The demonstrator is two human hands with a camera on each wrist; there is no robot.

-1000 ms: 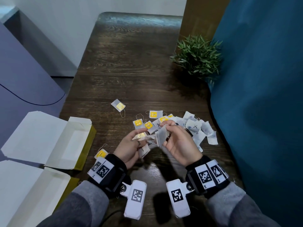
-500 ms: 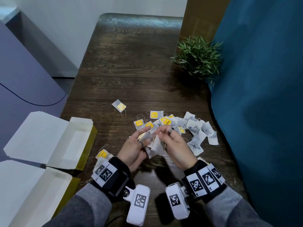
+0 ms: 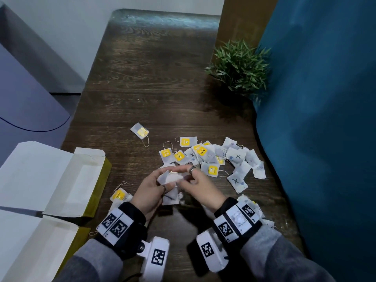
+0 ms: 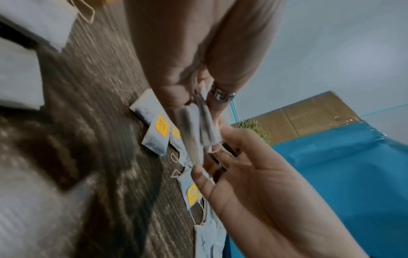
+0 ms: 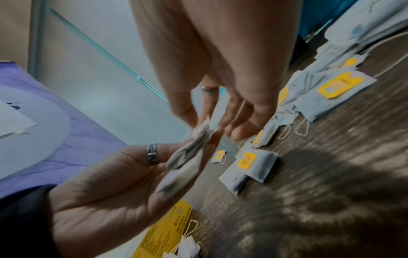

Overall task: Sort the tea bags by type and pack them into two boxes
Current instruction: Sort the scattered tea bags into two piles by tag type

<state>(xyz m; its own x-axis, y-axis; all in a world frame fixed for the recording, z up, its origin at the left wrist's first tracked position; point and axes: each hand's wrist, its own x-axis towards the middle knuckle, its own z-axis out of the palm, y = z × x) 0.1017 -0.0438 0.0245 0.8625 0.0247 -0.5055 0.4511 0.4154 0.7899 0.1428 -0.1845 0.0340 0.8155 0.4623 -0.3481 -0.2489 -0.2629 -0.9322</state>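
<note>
white filter paper, thin and limp, makes up the small stack of tea bags held at the lower centre of the head view, between the two hands and just above the tabletop. the left hand grips the stack from the left with thumb and curled fingers; in the right wrist view the bags lie edge-on across its fingers, long axis running from the lower middle of that frame up toward the centre. the right hand comes from the right, its fingers pinching the stack's upper end, so both hands grasp the same bags.

the loose pile lies just above and to the right of the hands, nearer the right hand: flat square sachets, some with glossy yellow tags, some marked with a dark x, thin strings trailing. two open boxes, one at middle left and one at lower left, stand well apart from the stack, on the left hand's side; judging by that, the left hand would carry the stack over. both boxes are matte white card inside, olive yellow outside.
</note>
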